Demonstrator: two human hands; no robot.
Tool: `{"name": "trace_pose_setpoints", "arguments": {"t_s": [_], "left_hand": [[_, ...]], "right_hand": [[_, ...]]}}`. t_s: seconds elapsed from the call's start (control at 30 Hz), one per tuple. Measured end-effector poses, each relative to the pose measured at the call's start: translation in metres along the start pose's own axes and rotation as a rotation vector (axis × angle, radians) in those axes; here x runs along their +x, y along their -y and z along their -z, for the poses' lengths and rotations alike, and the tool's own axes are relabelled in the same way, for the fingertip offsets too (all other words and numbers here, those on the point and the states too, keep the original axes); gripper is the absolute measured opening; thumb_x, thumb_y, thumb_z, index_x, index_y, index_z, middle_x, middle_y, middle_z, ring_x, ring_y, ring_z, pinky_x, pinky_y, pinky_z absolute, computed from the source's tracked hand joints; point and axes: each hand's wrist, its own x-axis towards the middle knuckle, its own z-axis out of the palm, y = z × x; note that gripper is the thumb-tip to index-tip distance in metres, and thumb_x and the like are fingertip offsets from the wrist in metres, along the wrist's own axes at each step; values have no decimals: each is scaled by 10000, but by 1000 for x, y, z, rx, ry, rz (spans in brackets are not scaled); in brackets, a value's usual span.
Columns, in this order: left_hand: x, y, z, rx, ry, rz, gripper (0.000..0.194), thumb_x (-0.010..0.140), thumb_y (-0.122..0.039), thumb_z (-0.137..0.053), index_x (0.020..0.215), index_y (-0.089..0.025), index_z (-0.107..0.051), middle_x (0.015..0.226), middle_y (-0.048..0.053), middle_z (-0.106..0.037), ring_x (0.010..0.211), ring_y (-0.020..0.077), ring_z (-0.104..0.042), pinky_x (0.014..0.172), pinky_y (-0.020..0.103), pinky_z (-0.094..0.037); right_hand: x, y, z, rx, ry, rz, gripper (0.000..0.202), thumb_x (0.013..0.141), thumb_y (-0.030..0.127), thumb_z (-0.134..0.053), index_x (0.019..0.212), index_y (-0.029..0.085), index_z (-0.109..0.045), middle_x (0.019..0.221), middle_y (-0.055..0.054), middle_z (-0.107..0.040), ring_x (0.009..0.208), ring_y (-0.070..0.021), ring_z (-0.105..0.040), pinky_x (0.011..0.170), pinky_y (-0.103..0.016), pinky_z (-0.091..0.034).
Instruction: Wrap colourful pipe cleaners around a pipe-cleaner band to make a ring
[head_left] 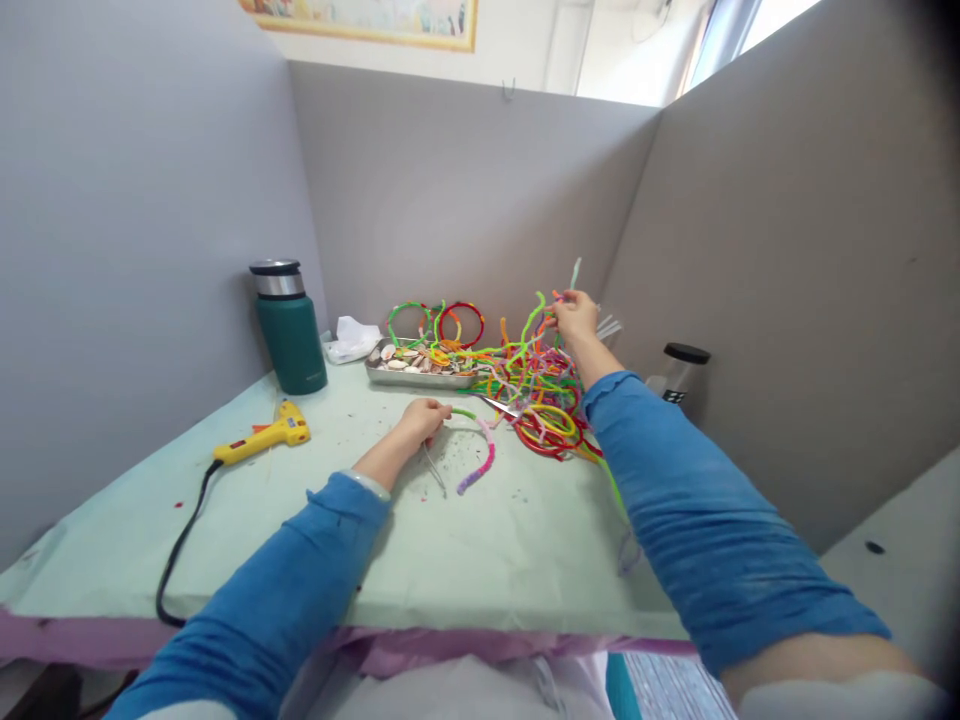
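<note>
Left of the pipe-cleaner heap (536, 385), the left hand (426, 420) pinches a partly wrapped headband (491, 450), green, pink and purple; above the heap, the right hand (576, 315) has fingers closed on pipe cleaners (541, 312); tangled stems could drag neighbours along if pulled; the scissors (501, 406), at the heap's near-left edge, could snag or be dragged too.

The shells (397, 360) lie in the tray (420, 379); the bottle (291, 342) stands to its left, the glue gun (266, 438) before it leftward, the pipe cleaners (544, 385) right, the jar (684, 370) farther right.
</note>
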Motion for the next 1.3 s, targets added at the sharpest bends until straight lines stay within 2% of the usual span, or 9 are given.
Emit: {"name": "trace_pose_setpoints", "arguments": {"t_s": [0.1, 0.23, 0.43, 0.57, 0.63, 0.8, 0.9, 1.13, 1.3], "left_hand": [[2, 2, -1, 75, -17, -36, 177, 791, -288, -599, 680, -150, -601, 407, -58, -357, 328, 69, -283, 374, 218, -242], [2, 4, -2, 202, -31, -87, 185, 768, -319, -615, 680, -158, -634, 447, -31, -444, 343, 80, -337, 392, 223, -253], [-1, -1, 4, 416, -124, -201, 187, 723, -343, -647, 645, -177, -687, 522, 26, -553, 488, 131, -477, 468, 225, -298], [0, -6, 7, 345, -322, -408, 96, 666, -280, -690, 681, -187, -709, 702, 54, -642, 677, 157, -538, 544, 211, -356], [-1, -10, 6, 243, -337, -476, 138, 709, -298, -645, 744, -182, -711, 728, 45, -648, 667, 140, -534, 565, 209, -387], [-6, -17, 0, -259, -83, -347, 367, 693, -398, -657, 949, -137, -669, 748, 26, -623, 496, 79, -478, 462, 218, -410], [-7, -15, 2, -392, -79, -243, 438, 618, -418, -729, 941, -132, -650, 684, 7, -596, 487, 82, -489, 431, 212, -402], [-3, -7, 4, -542, 12, -232, 429, 567, -365, -759, 904, -144, -612, 693, -7, -624, 412, 46, -457, 429, 200, -398], [1, -7, 4, -450, -122, -242, 358, 604, -295, -700, 915, -131, -631, 594, -24, -604, 371, 53, -428, 423, 208, -391]], "right_hand": [[7, 12, 1, -99, 182, 64, 382, 734, 59, -562, 1113, 100, -565, 727, -39, -661, 451, -78, -534, 495, -207, -450], [12, 32, 0, 50, 180, 23, 504, 776, 81, -535, 1272, 118, -453, 739, -29, -669, 458, -76, -527, 467, -196, -427], [-1, 52, -7, -54, 307, 175, 413, 774, 99, -568, 1184, 92, -518, 689, -27, -660, 506, -91, -563, 519, -210, -450], [-41, 48, -16, -128, 410, 288, 197, 793, 160, -575, 979, 101, -604, 704, -44, -674, 503, -93, -563, 556, -232, -458], [-72, 41, -23, -126, 471, 364, 169, 792, 200, -582, 942, 131, -617, 686, -22, -674, 531, -107, -580, 586, -239, -464], [-150, 19, -44, -219, 521, 421, 188, 826, 213, -520, 982, 181, -620, 736, -17, -696, 675, -151, -639, 689, -270, -474], [-180, 13, -52, -318, 521, 405, 293, 865, 198, -448, 1129, 194, -576, 882, -41, -714, 751, -168, -656, 744, -291, -472], [-210, 17, -52, -553, 633, 516, 548, 845, 150, -412, 1391, 181, -375, 1205, -122, -624, 987, -243, -628, 818, -343, -452], [-213, 14, -52, -569, 653, 470, 571, 829, 139, -418, 1396, 169, -356, 1183, -123, -631, 1001, -247, -621, 849, -351, -446]]}}
